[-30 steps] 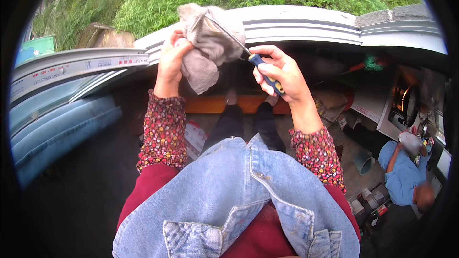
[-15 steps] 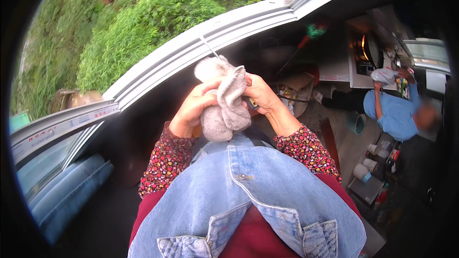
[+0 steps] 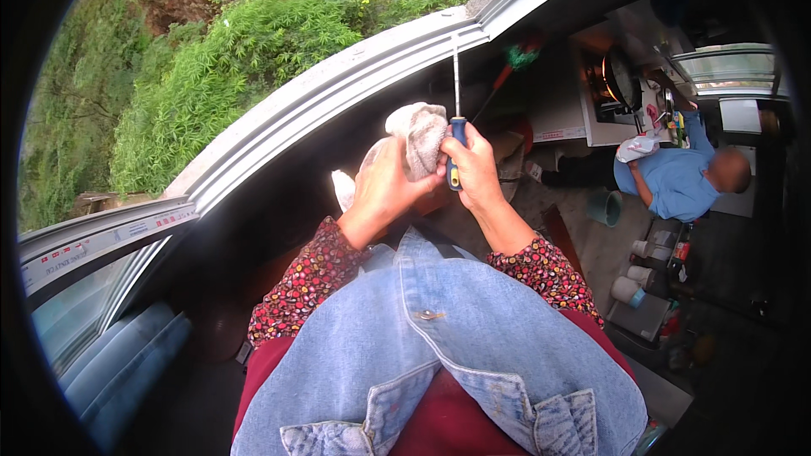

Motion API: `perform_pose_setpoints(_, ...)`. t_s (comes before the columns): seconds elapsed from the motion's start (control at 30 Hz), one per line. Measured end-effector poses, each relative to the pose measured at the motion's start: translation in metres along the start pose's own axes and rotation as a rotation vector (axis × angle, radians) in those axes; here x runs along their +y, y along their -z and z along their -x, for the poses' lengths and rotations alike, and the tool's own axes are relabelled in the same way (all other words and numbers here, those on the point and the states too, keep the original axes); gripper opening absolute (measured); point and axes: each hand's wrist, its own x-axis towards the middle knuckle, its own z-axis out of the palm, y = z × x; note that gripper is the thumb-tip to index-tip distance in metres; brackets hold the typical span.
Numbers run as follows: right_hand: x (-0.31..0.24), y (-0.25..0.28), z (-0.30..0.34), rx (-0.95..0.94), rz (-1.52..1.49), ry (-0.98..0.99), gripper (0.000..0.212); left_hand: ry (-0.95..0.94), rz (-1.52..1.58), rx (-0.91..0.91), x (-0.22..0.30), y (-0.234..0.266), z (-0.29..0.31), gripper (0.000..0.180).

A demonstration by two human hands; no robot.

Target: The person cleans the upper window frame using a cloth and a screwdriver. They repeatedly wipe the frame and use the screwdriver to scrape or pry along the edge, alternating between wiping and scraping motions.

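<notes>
We are wearing a faded light-blue denim vest with a pointed collar, a metal snap button and flapped chest pockets stitched in pale thread. Under it we are wearing a dark red garment showing at the waist and sides. Our long sleeves are showing a dense floral print in red, yellow and dark tones, ending in snug cuffs. Our left hand (image 3: pixel 382 190) and right hand (image 3: pixel 476 171) are bare.

head cam | looks steeply down | close over hands (image 3: pixel 422 177)

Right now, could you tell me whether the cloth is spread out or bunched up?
Bunched up: the cloth sits as a wad between the left hand and right hand, beside the screwdriver.
</notes>
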Motion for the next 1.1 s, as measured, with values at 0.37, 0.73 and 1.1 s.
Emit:
perform_pose_setpoints(0.37,-0.031,0.032,-0.034,0.115,0.073,0.182,0.012,0.127,0.716,0.016,-0.073,-0.004,-0.028,0.012)
perform_pose_setpoints(0.73,-0.102,0.041,-0.122,0.269,0.294,0.623,0.014,-0.063,1.165,-0.132,-0.003,0.043,-0.096,0.037)
perform_pose_setpoints(1.1,-0.115,0.088,-0.128,-0.024,1.563,0.427,0.039,0.224,0.340,0.166,-0.094,-0.011,-0.145,0.047)
